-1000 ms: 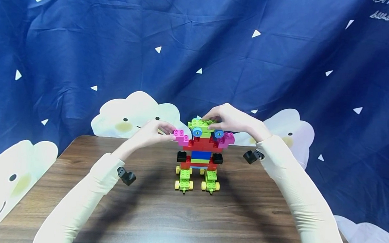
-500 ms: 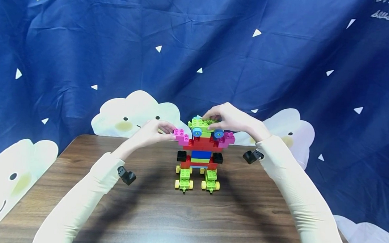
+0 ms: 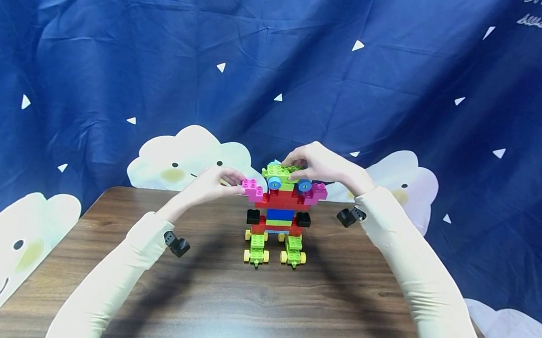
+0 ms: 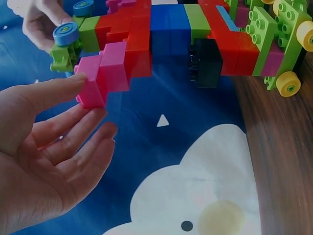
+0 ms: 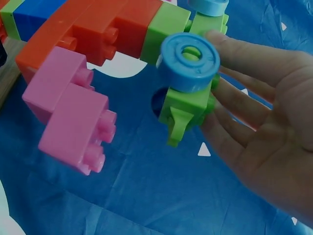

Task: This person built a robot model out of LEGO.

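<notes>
A toy-brick figure stands upright on the table, with a red brick chest [image 3: 280, 202] and a blue middle [image 3: 280, 216]. My left hand [image 3: 208, 186] pinches the end of the pink brick arm [image 4: 93, 81] on the figure's left side, thumb above and fingertips below. At the top, my right hand [image 3: 323, 163] grips the green wheeled brick [image 3: 277, 172] that forms the head. Its thumb and fingers lie on opposite sides of that brick, near a blue wheel [image 5: 190, 62]. The other pink brick arm [image 5: 73, 120] is untouched. Green wheeled bricks [image 3: 257, 246] with yellow wheels make the feet.
Black bricks [image 3: 253, 217] stick out from the figure's sides. The brown wooden table [image 3: 247, 304] lies under it. Close behind the table's far edge hangs a blue curtain [image 3: 167, 58] with white clouds and triangles. A small black camera [image 3: 177, 244] is strapped to each wrist.
</notes>
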Available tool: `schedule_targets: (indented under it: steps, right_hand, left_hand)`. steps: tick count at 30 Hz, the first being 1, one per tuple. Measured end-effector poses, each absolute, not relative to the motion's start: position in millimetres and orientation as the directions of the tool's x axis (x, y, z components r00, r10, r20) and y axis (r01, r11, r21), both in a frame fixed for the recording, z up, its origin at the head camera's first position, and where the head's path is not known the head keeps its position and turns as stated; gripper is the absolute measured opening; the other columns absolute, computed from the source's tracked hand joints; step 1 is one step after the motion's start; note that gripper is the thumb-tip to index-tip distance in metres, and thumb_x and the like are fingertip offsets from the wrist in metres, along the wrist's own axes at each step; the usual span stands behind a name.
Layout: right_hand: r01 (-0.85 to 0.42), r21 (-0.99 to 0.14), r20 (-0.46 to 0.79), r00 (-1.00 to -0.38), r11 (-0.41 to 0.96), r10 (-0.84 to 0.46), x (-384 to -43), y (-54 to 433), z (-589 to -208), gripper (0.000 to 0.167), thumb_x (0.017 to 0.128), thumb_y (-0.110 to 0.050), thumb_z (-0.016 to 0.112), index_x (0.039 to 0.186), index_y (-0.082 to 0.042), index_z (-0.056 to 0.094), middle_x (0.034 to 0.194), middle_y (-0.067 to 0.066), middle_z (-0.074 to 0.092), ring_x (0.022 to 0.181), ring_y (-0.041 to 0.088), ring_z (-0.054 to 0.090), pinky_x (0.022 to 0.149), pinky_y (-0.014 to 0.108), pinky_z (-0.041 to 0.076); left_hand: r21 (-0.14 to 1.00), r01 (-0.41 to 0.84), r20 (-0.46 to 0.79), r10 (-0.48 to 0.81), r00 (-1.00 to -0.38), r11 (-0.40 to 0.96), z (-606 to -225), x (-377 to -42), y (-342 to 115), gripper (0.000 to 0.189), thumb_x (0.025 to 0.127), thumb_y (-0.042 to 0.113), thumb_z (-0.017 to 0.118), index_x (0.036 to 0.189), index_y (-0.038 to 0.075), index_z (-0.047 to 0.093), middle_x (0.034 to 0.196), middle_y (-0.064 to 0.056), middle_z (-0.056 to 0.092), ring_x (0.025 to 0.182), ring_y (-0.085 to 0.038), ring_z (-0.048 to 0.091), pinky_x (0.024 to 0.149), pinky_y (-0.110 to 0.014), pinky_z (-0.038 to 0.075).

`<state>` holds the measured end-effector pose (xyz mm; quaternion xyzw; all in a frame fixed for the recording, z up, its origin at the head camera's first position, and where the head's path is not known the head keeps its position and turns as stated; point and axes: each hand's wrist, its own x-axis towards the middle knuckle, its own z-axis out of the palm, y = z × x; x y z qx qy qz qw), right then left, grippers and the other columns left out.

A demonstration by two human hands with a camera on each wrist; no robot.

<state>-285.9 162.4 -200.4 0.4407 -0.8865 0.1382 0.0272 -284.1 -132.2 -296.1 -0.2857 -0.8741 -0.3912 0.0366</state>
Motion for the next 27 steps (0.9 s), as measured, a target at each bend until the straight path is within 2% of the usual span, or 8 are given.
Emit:
schedule_targets:
  steps: [9, 27]
  right_hand:
    - [-0.785, -0.228, 0.151, -0.614, 0.577, -0.775, -284.2, 160.1, -203.2, 0.034, 0.088, -0.012, 0.074, 0.119, -0.002, 0.071, 0.115, 0.015, 0.074, 0.095, 0.024, 0.07, 0.094, 0.042, 0.057]
    - [-0.798, -0.234, 0.199, -0.599, 0.556, -0.776, -284.0, 160.6, -206.9, 0.032, 0.086, -0.009, 0.076, 0.116, 0.0, 0.072, 0.112, 0.017, 0.073, 0.093, 0.026, 0.069, 0.091, 0.043, 0.058]
  left_hand:
    - [0.663, 0.523, 0.283, 0.468, -0.837, 0.536, -297.8, -283.2, -131.8, 0.038, 0.086, 0.026, 0.076, 0.119, 0.008, 0.07, 0.11, -0.012, 0.074, 0.103, -0.025, 0.068, 0.09, -0.042, 0.058]
    - [0.647, 0.525, 0.284, 0.465, -0.839, 0.552, -295.7, -283.6, -131.2, 0.038, 0.086, 0.026, 0.076, 0.119, 0.009, 0.07, 0.11, -0.011, 0.074, 0.103, -0.025, 0.068, 0.09, -0.042, 0.058]
